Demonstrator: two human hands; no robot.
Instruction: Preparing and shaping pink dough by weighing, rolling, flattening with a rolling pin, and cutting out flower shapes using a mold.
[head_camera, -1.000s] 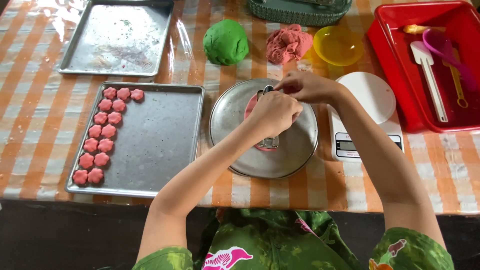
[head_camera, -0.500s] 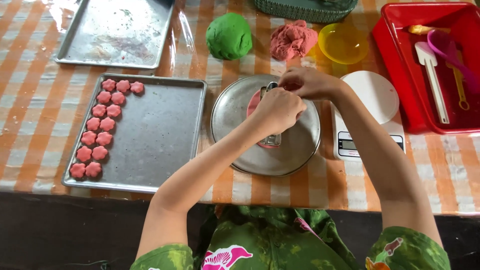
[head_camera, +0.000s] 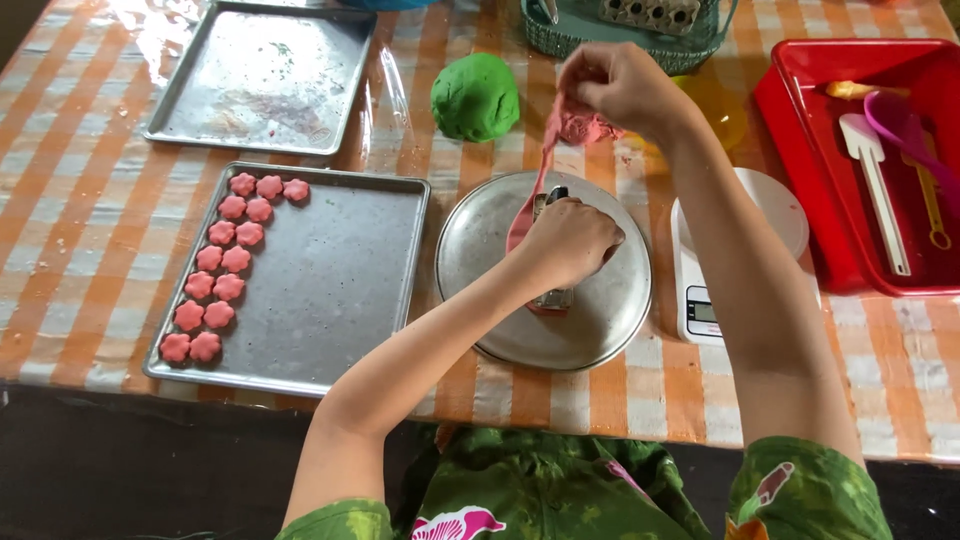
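Note:
My left hand (head_camera: 568, 240) is closed over a small metal cutter (head_camera: 553, 298) standing on a round metal plate (head_camera: 600, 320). A strip of pink dough (head_camera: 530, 205) stretches from under that hand up to my right hand (head_camera: 615, 88), which pinches the strip's upper end above the pink dough lump (head_camera: 585, 127). A ball of green dough (head_camera: 476, 96) lies just left of the right hand. On the left, a metal baking tray (head_camera: 330, 280) holds several pink flower-shaped dough pieces (head_camera: 225, 265) in two rows along its left side.
A second metal tray (head_camera: 262, 75) lies at the back left. A white kitchen scale (head_camera: 745, 250) stands right of the plate, a yellow bowl (head_camera: 725, 110) behind it. A red tray (head_camera: 850, 165) with plastic utensils is at the far right, a green basket (head_camera: 625, 30) at the back.
My right hand has risen from the plate toward the back, pulling a strip of pink dough up and away. The left hand stays on the cutter.

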